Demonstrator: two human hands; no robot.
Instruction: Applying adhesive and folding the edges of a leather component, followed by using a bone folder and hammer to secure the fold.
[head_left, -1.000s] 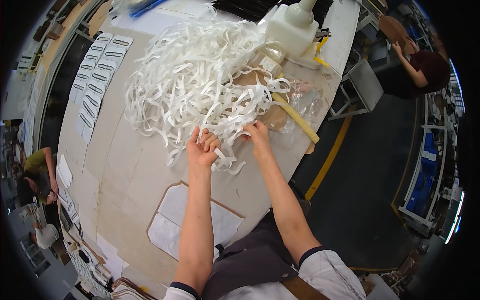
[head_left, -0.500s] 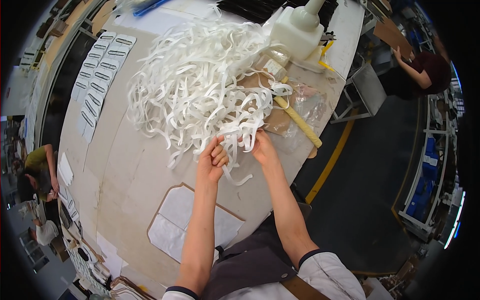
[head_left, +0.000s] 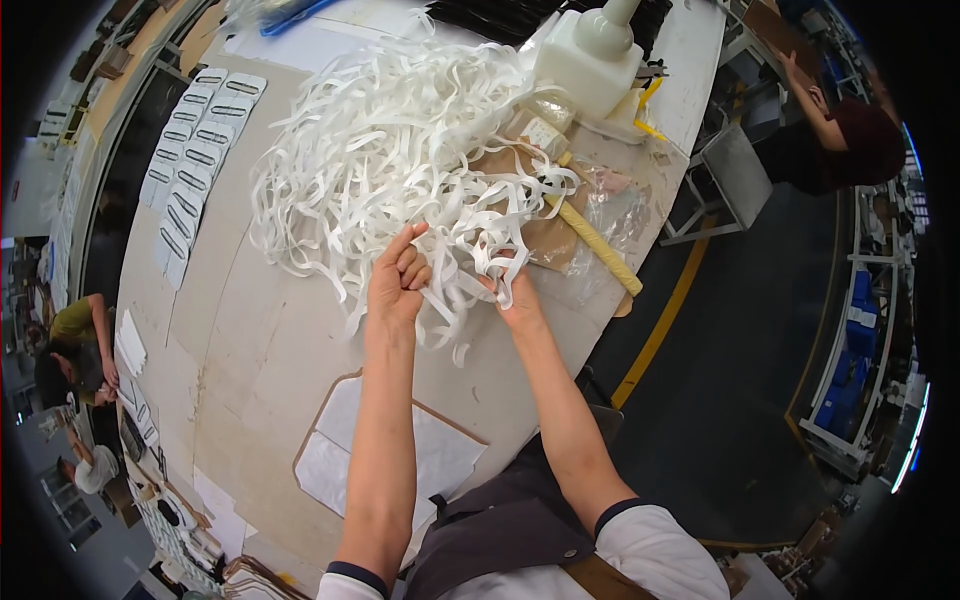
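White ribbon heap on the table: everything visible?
The white ribbon heap is a loose tangle of long, narrow, flat strips, fabric or plastic by look. It sprawls over the table, curled loops overlapping, right side lapping onto a brown sheet. Strips drape over the right hand; the left hand is at its near edge.

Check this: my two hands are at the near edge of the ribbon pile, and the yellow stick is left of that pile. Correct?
No: the yellow stick is right of the ribbon pile, as the head view shows. Your left hand and right hand are at the pile's near edge.
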